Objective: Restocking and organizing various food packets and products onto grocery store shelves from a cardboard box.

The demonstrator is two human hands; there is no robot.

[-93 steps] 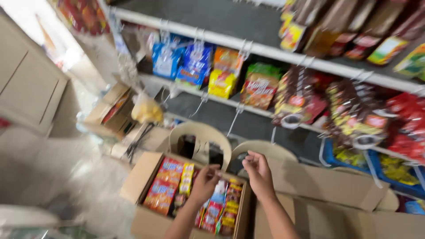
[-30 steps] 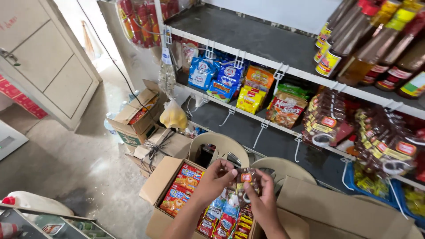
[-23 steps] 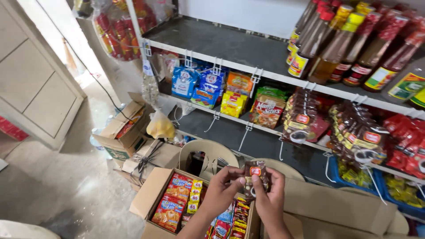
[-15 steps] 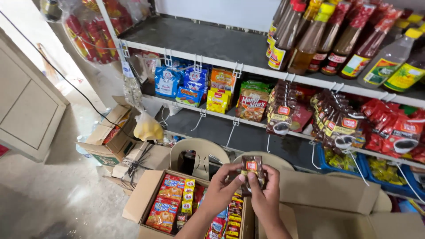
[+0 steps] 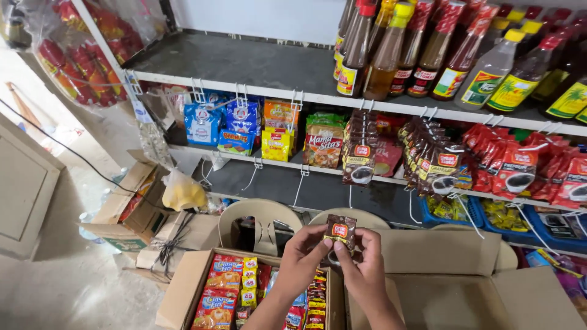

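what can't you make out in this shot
Head view only:
- Sachet: its lower part is hidden by the fingers of the left hand and right hand.
- Snack box: its front is cut off by the bottom edge.
- Bottles: some tops are cut off by the top edge.
- Yellow bag: contents too blurred to tell.

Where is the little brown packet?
Low in the middle of the head view, the packet is pinched between both hands, above the open box.
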